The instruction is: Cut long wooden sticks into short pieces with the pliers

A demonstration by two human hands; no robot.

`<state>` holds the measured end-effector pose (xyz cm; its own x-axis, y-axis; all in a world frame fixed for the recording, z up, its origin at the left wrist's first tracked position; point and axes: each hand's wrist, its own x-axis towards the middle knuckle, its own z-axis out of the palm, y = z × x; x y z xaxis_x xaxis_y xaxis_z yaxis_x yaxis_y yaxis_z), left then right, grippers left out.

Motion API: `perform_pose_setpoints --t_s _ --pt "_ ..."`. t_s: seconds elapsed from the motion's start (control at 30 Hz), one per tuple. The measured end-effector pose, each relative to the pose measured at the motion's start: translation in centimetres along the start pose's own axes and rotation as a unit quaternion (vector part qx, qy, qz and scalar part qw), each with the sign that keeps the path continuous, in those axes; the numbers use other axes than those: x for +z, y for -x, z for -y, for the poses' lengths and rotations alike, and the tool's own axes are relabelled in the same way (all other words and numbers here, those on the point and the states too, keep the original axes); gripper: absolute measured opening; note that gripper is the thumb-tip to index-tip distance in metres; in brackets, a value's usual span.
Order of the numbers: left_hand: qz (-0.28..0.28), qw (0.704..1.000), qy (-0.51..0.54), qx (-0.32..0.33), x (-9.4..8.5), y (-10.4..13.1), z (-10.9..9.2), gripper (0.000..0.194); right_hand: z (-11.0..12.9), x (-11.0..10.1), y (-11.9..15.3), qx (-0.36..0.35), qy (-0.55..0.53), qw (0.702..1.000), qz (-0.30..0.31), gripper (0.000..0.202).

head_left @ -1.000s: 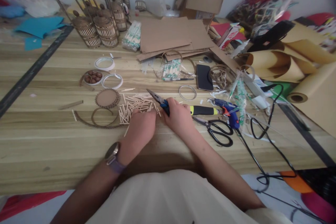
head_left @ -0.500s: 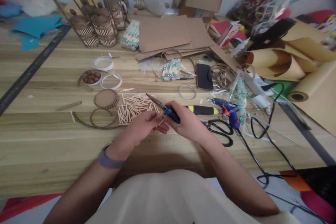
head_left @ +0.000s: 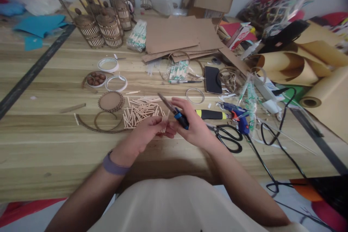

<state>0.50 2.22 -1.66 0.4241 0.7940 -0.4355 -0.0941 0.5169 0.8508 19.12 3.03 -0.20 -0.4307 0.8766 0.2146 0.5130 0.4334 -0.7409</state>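
My left hand is closed, pinching several short wooden sticks between thumb and fingers. A pointed metal tool with a blue-and-black handle lies in the grip of my right hand, its tip toward the far left; whether it is a knife or pliers I cannot make out. My right fingertips are close to the sticks in my left hand. Just beyond the hands a loose pile of cut wooden sticks covers the table. Left of it are a round cardboard disc with a ridged edge and a curled brown strip.
At right lie black-handled scissors, a yellow-and-black handle, a blue glue gun with its cable and a phone. Tape rolls and cardboard sheets lie farther back. Lantern-like stick-covered containers stand at back left.
My right hand and the blue-handled tool have shifted slightly right, with the index finger more extended. The sticks in my left hand now show more clearly.
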Motion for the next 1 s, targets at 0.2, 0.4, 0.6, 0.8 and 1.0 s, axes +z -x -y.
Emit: perform_pose_setpoints --t_s 0.2,0.4,0.6,0.8,1.0 --pt "-0.077 0.994 0.081 -0.003 1.5 -0.3 -0.4 0.013 -0.5 1.6 0.4 0.017 0.043 0.998 -0.05 0.078" --pt "-0.08 0.989 0.113 0.043 2.6 0.0 0.0 0.011 -0.4 2.6 0.4 0.023 0.059 0.996 -0.065 0.08" --pt "-0.081 0.992 0.039 0.086 2.2 0.5 0.5 0.02 -0.1 2.2 1.0 0.041 0.012 0.998 -0.044 0.069" --pt "-0.076 0.992 -0.09 0.047 0.5 1.7 -0.7 0.028 0.9 -2.7 3.3 0.193 -0.093 0.968 0.132 0.029" --pt "-0.024 0.989 -0.138 0.043 0.3 2.4 -0.6 0.024 1.5 -4.9 4.7 0.312 -0.222 0.899 0.21 0.025"
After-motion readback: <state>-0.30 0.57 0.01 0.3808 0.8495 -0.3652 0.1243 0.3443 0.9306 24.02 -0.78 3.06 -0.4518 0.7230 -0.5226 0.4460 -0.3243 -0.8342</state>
